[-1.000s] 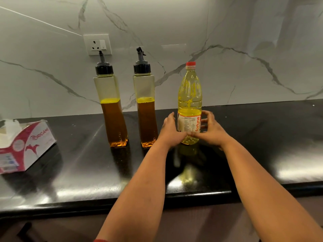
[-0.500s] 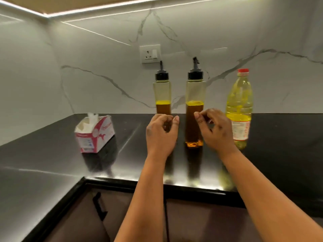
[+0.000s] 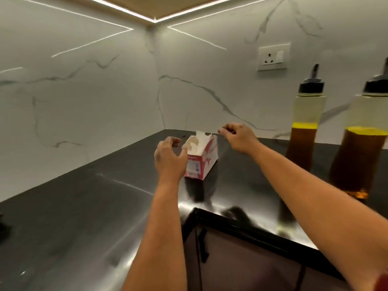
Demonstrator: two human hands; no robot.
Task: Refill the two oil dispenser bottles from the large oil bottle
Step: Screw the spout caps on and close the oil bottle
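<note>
Two tall dispenser bottles with black pour spouts stand at the right on the black counter, each partly filled with dark amber oil: the left dispenser bottle [image 3: 302,139] and the right dispenser bottle [image 3: 361,156], which the frame edge cuts. The large oil bottle is out of view. My left hand [image 3: 170,156] hovers with loosely curved fingers beside the near left side of a tissue box and holds nothing. My right hand [image 3: 236,135] is raised above and right of the box, fingers curled in, empty.
The red and white tissue box [image 3: 201,162] sits near the counter's inner corner, a white tissue [image 3: 200,135] sticking out of its top. A wall socket [image 3: 273,57] is above the bottles. The black counter [image 3: 84,206] wraps in an L around a cabinet [image 3: 241,259].
The view has swung left. Both hands left the large oil bottle, passed the dispenser bottles and now sit around the tissue box. The large bottle has dropped out of view.
</note>
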